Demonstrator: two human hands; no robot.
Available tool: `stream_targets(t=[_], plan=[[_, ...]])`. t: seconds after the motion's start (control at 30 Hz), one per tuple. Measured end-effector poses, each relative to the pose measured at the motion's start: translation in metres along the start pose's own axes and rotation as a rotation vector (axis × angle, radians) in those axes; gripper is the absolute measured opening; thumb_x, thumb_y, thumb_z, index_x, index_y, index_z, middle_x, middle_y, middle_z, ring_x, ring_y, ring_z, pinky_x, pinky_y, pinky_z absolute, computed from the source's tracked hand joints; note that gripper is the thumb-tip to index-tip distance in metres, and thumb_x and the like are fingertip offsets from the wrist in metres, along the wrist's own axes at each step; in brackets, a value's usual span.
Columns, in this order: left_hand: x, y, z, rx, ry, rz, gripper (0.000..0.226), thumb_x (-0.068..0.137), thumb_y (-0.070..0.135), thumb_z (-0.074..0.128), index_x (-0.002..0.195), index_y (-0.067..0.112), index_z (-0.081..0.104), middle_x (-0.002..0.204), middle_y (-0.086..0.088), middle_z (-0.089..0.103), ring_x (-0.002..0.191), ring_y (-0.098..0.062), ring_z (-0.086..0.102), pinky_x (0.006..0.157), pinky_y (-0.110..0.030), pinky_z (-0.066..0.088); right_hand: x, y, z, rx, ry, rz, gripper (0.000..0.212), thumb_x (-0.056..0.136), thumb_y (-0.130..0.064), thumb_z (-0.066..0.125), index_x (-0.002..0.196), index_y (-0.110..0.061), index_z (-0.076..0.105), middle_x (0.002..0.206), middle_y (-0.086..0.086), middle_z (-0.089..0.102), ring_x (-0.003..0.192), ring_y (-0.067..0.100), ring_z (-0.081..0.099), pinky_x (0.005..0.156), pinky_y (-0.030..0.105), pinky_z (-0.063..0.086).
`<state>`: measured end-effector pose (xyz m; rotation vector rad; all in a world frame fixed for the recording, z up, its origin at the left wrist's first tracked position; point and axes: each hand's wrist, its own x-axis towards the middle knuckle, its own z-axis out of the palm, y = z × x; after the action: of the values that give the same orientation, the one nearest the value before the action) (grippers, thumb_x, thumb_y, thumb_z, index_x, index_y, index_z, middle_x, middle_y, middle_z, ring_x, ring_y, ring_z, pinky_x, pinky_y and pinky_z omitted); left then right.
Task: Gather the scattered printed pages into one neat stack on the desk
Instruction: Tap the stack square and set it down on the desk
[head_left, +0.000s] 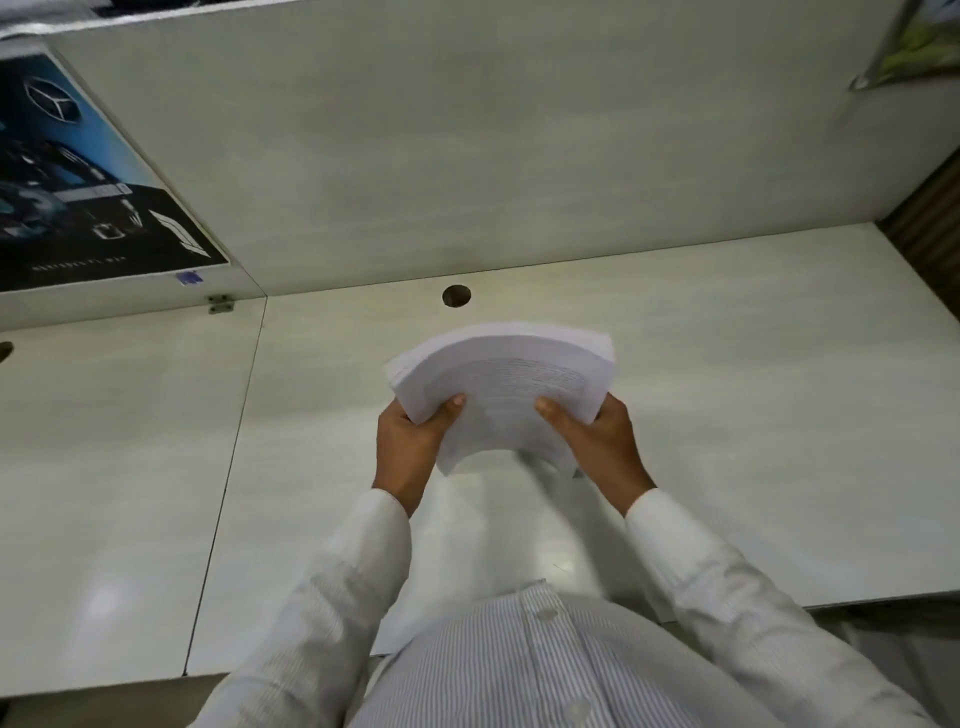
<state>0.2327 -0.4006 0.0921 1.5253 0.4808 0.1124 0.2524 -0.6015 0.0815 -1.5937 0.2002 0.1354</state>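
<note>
A thick stack of white printed pages (506, 387) is held above the pale desk (727, 415), near its middle. My left hand (410, 447) grips the stack's left edge, thumb on the top sheet. My right hand (597, 441) grips the right edge the same way, thumb on top. The top sheet shows lines of small text. The page edges at the far left are slightly fanned. The stack's underside and near edge are hidden by my hands; I cannot tell if it touches the desk.
A round cable hole (456, 295) lies in the desk just beyond the stack. White partition panels (467, 145) rise at the back. A dark car poster (78, 197) hangs on the left panel. A seam (228, 467) splits the desktop left of my arms.
</note>
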Motion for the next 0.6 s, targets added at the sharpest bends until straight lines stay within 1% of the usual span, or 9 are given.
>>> stream_targets(t=[0.07,0.13,0.2,0.27,0.33,0.43,0.47,0.53,0.6], plan=[[0.001,0.002,0.005,-0.022,0.015,-0.012,0.023,0.084,0.020,0.077,0.106,0.023,0.070,0.098,0.011,0.074,0.090,-0.006,0.070,0.067,-0.012,0.053,0.002,-0.002,0.005,-0.003,0.016,0.002,0.018,0.083,-0.025,0.080,0.096,-0.030,0.068,0.087,-0.019,0.073,0.082,-0.007,0.067,0.067,0.010,0.051],[0.001,0.009,0.006,-0.025,0.023,0.013,0.026,0.086,0.021,0.075,0.111,0.019,0.069,0.100,0.009,0.073,0.091,-0.007,0.070,0.067,-0.012,0.053,0.004,-0.007,0.009,-0.015,0.041,-0.007,0.020,0.083,-0.028,0.079,0.099,-0.030,0.068,0.091,-0.017,0.071,0.084,-0.006,0.067,0.067,0.009,0.051],[0.001,0.015,0.002,-0.043,0.015,0.047,0.024,0.086,0.018,0.075,0.109,0.018,0.070,0.099,0.009,0.074,0.088,-0.005,0.071,0.069,-0.014,0.053,0.003,-0.011,0.008,-0.003,0.055,-0.025,0.018,0.082,-0.025,0.080,0.094,-0.031,0.068,0.087,-0.018,0.071,0.078,-0.008,0.067,0.062,0.007,0.050],[0.001,0.012,-0.003,-0.043,-0.003,0.057,0.018,0.085,0.015,0.076,0.101,0.021,0.071,0.094,0.011,0.075,0.084,-0.003,0.071,0.069,-0.014,0.053,0.000,-0.004,0.005,-0.001,0.050,-0.036,0.020,0.081,-0.024,0.081,0.091,-0.032,0.067,0.085,-0.019,0.070,0.075,-0.010,0.066,0.062,0.007,0.049],[-0.002,0.002,-0.006,-0.016,-0.023,0.019,0.017,0.083,0.015,0.078,0.095,0.026,0.071,0.089,0.013,0.075,0.083,-0.003,0.071,0.068,-0.015,0.054,-0.007,0.008,0.005,-0.035,0.036,-0.007,0.020,0.081,-0.026,0.081,0.091,-0.034,0.066,0.087,-0.019,0.070,0.079,-0.010,0.066,0.064,0.009,0.050],[0.001,-0.014,-0.008,0.050,-0.081,-0.073,0.017,0.081,0.021,0.080,0.094,0.027,0.071,0.091,0.012,0.076,0.087,-0.007,0.072,0.072,-0.019,0.056,-0.012,0.025,0.010,-0.138,0.051,0.046,0.017,0.083,-0.036,0.077,0.096,-0.031,0.067,0.092,-0.019,0.069,0.090,0.002,0.068,0.072,0.015,0.050],[0.005,-0.014,-0.010,0.072,-0.088,-0.084,0.018,0.080,0.024,0.081,0.095,0.025,0.071,0.093,0.010,0.075,0.088,-0.008,0.072,0.073,-0.021,0.057,-0.011,0.024,0.012,-0.189,0.057,0.037,0.017,0.085,-0.038,0.075,0.097,-0.030,0.067,0.091,-0.020,0.068,0.090,0.004,0.067,0.071,0.014,0.049],[0.016,-0.007,-0.021,0.121,-0.126,-0.106,0.025,0.078,0.028,0.083,0.100,0.022,0.072,0.097,0.007,0.075,0.088,-0.009,0.072,0.072,-0.022,0.057,-0.008,0.017,0.017,-0.285,0.043,0.027,0.019,0.087,-0.043,0.071,0.099,-0.028,0.066,0.089,-0.019,0.066,0.085,0.002,0.064,0.070,0.013,0.049],[0.031,0.000,-0.040,0.166,-0.215,-0.159,0.032,0.078,0.027,0.083,0.107,0.017,0.073,0.101,0.004,0.075,0.088,-0.009,0.072,0.070,-0.020,0.057,-0.005,0.010,0.026,-0.347,0.015,0.067,0.026,0.088,-0.050,0.067,0.101,-0.028,0.067,0.093,-0.013,0.069,0.086,0.005,0.065,0.076,0.022,0.052]])
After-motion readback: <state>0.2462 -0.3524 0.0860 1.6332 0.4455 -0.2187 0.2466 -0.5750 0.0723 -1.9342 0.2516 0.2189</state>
